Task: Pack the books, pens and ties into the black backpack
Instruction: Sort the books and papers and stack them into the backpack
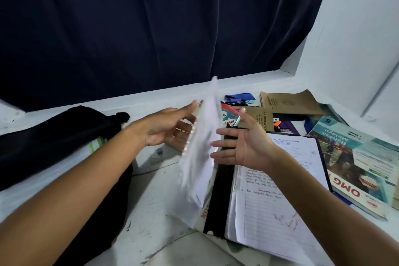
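Reading "Bahasa Melayu", "OMG" on textbook [354, 164] far right; lined notebook [278, 188] centre; blurred sheet [200, 151] upright between spread, empty left hand [164, 129] and right hand [246, 147]; black backpack [54, 136] left on desk [164, 196].

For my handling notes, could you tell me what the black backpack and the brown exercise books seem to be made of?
The black backpack looks like matte woven fabric: it slumps and folds softly, without shine. The brown exercise books appear to have thin, uncoated kraft paper covers: dull brown, with a curling edge.

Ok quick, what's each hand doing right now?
Left hand: open, fingers behind the blurred page; grip cannot be told.
Right hand: open, holding nothing.
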A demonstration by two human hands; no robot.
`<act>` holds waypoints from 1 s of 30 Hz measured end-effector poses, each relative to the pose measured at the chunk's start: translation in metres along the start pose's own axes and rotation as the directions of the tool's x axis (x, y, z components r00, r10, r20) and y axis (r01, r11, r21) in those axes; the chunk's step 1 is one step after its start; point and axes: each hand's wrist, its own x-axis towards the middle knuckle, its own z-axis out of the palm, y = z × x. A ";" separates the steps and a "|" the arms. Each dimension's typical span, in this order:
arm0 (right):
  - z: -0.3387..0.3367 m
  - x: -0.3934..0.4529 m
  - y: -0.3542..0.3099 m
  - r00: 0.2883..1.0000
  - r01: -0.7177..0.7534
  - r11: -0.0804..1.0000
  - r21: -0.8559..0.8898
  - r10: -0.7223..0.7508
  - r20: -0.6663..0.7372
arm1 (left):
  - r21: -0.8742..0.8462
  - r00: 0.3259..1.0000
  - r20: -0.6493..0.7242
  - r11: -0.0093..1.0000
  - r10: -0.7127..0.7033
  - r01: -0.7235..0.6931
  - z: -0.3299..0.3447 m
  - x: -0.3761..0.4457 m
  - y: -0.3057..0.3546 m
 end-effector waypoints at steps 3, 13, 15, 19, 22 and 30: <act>-0.010 -0.016 -0.005 0.998 -0.001 0.995 0.095 -0.005 0.056 | -0.071 0.996 0.083 0.997 -0.019 0.025 0.030 0.005 0.000; -0.099 -0.071 0.006 0.994 0.074 0.993 0.089 -0.067 -0.087 | 0.475 0.945 -0.241 0.876 0.222 -0.084 0.099 0.080 -0.070; -0.119 -0.074 0.010 0.984 0.067 0.997 0.024 -0.062 -0.165 | 0.550 0.925 -0.316 0.835 0.211 -0.002 0.107 0.089 -0.083; -0.147 -0.081 0.011 0.896 0.108 0.988 -0.114 -0.147 -0.419 | 0.510 0.904 -0.394 0.857 0.164 0.067 0.119 0.091 -0.089; -0.163 -0.078 0.014 0.710 -0.091 0.886 -0.455 -0.263 -0.654 | 0.509 0.916 -0.366 0.859 0.167 0.046 0.128 0.094 -0.092; -0.173 -0.072 0.028 0.608 -0.403 0.479 -0.780 -0.496 -0.619 | 0.429 0.937 -0.345 0.898 0.065 0.096 0.142 0.090 -0.085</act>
